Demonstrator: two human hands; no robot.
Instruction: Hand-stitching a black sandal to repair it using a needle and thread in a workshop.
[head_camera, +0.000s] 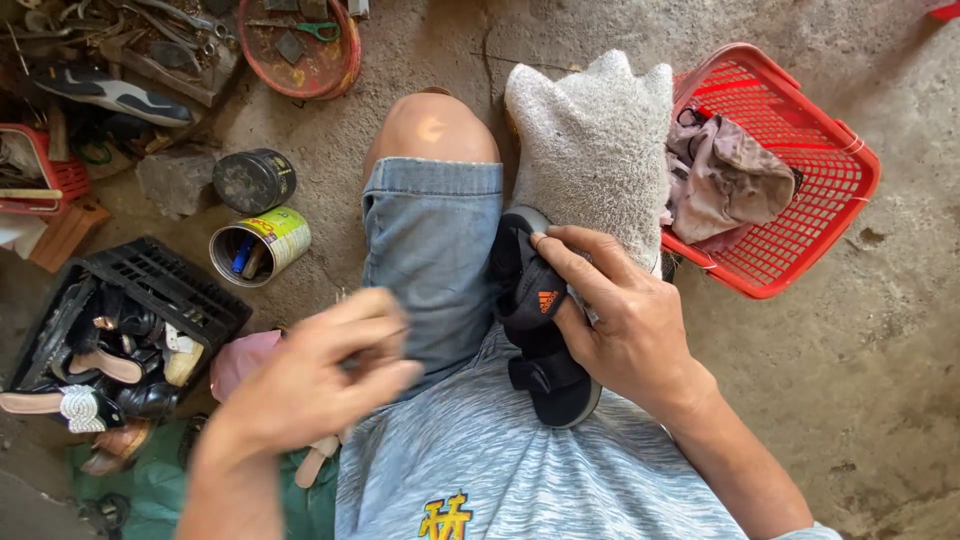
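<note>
Here the person's right hand (625, 325) is wrapped over a black sandal (540, 335) that lies across the lap, its toe end resting against a grey towel (592, 150) draped over the right knee; thumb and fingers are curled closed round the straps and sole edge, pinning the shoe in place. The left hand (320, 375) hovers just beside the sandal over the denim-covered left thigh, its fingertips pinched together on what looks like a thin needle or thread, though motion blur makes that hard to confirm. The likeliest trouble appears to be the sandal rolling off the thigh, since only one hand steadies it on a soft, sloping surface. Should the pinched tool be sharp, a slip could bring it into the holding fingers, which sit right beside the straps. A red basket (790, 160) with cloth stands beside the towel, and an open tin can (260, 245) of small tools sits on the floor near the left knee
</note>
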